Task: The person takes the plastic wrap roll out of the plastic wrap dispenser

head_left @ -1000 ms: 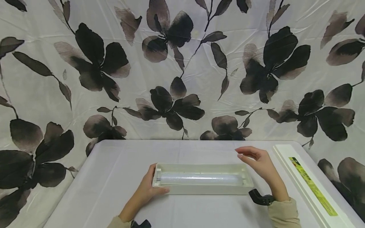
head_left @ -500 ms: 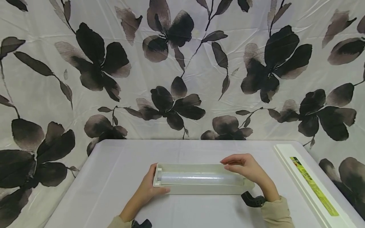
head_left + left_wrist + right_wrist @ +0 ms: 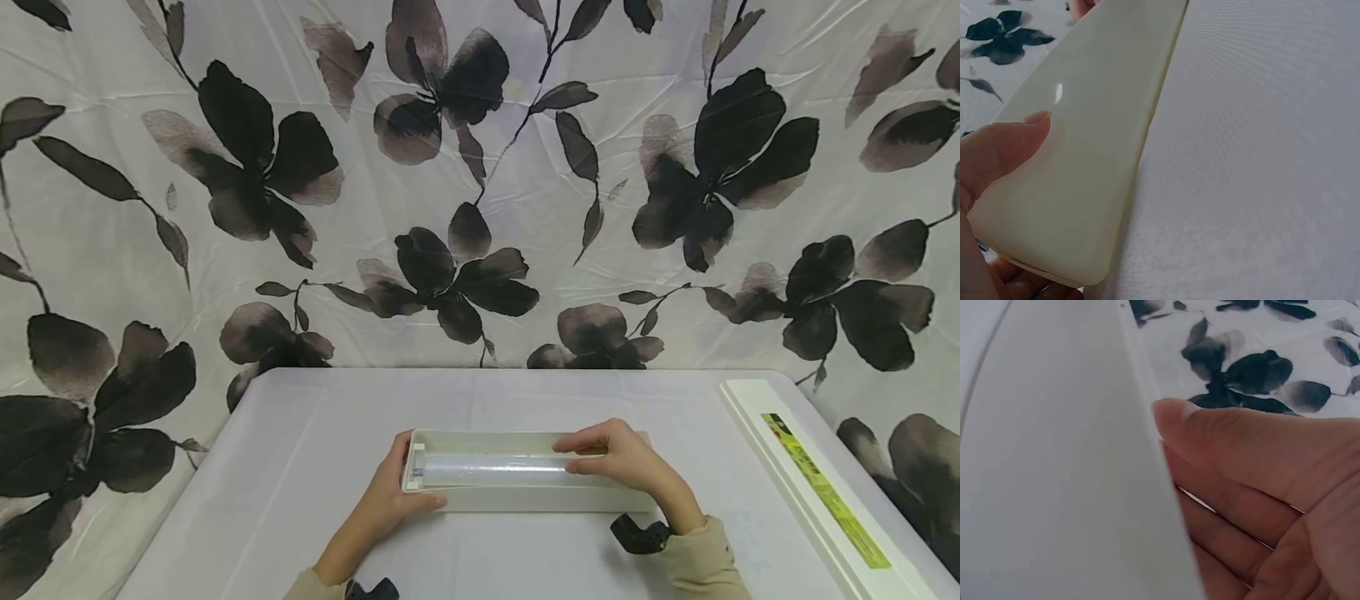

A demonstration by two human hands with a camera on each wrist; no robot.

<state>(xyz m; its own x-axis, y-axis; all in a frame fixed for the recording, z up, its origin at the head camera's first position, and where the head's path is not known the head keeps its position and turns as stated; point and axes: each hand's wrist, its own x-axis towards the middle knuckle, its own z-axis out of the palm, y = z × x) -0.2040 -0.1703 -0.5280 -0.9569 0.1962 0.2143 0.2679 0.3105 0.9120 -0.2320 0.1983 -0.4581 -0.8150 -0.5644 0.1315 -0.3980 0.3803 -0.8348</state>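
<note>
1 thumb (image 3: 1010,144), the left, presses along the near wall of a cream-white rectangular tray, and we see the other fingers of the left hand (image 3: 401,483) curled at its left end, so this hand is clamped on the tray (image 3: 517,500). Over the tray's right part hangs the right hand (image 3: 615,458), its thumb (image 3: 1210,431) and fingertips apart, with a gap between them; we cannot tell whether they touch anything inside.

Below them we find 1 glossy, translucent roll (image 3: 487,472) lying lengthwise in the tray, its right end hidden by the hand. The tray sits near the middle of the white table (image 3: 525,558), open side up.

Farther out we notice 2 black wrist devices, 1 at the right wrist (image 3: 641,535) and 1 at the left, and 2 beige sleeves (image 3: 705,558). Well to the right lies 1 long white piece (image 3: 750,417) bearing a yellow label (image 3: 825,492). Behind the table we see a white sheet (image 3: 570,192) printed with dark flowers.
</note>
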